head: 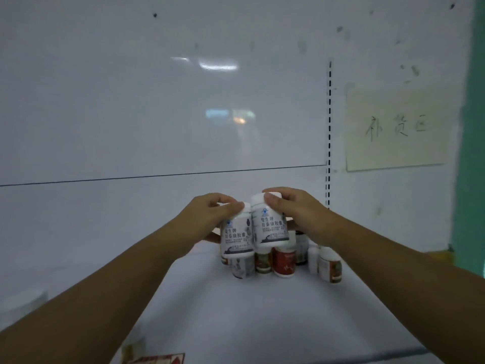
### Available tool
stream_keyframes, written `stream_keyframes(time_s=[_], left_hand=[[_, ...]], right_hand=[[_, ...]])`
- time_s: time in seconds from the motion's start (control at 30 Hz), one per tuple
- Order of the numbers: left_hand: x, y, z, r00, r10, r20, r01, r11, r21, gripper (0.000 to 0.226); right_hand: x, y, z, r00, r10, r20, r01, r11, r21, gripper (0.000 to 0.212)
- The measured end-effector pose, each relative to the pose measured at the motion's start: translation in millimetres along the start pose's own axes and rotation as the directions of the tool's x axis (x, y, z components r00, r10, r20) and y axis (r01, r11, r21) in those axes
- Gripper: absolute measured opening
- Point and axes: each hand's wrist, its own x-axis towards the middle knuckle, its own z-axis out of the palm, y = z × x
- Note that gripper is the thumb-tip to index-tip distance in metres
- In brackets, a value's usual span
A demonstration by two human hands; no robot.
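Observation:
Each hand holds a white pill bottle with a grey-and-white label above a white shelf [236, 311]. My left hand [210, 216] grips the left bottle [237, 236] near its cap, fingers curled over the top. My right hand [296, 211] grips the right bottle [270, 224], thumb on its cap, slightly higher. The two bottles touch side by side. Below them stands a cluster of several bottles [283, 261], among them a red-labelled one [284, 262] and white ones at the right [329, 264].
A white back panel [157, 101] with a slotted upright [328, 127] rises behind the shelf. A cream paper note [396, 127] with handwriting hangs at the right, next to a green wall [472, 153]. A blurred white jar [23, 300] and a red box [157, 359] sit lower left.

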Motion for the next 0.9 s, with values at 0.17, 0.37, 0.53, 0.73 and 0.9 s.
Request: stream_keyframes(time_s=[0.17,0.37,0.53,0.73,0.9], left_hand=[[-42.1,-5.1,-29.0,0.974,-0.071,-0.216,0.039,0.988,-0.149,0.047],[-119.9,-9.3,-71.4,0.913,-0.202,-0.354,0.118,0.962,-0.247,0.049],[-176.8,-9.3,-115.9,0.866,-0.214,-0.452,0.109,0.963,-0.248,0.052],[-241.7,-21.2,-175.4,0.839,-0.207,-0.504,0.089,0.965,-0.248,0.038],[-300.8,-31.6,-244.2,0.841,-0.169,-0.514,0.057,0.973,-0.225,0.026]], right_hand=[[9.9,8.5,48.8,0.990,-0.041,0.133,-0.005,0.943,0.332,0.047],[1.5,-6.7,141.0,0.944,-0.076,0.321,-0.120,0.828,0.548,0.056],[-8.9,-33.3,203.5,0.906,-0.120,0.407,-0.129,0.835,0.535,0.051],[-24.3,-66.0,282.9,0.882,-0.158,0.444,-0.095,0.862,0.497,0.042],[-42.4,-103.6,360.5,0.875,-0.192,0.445,-0.037,0.889,0.456,0.043]])
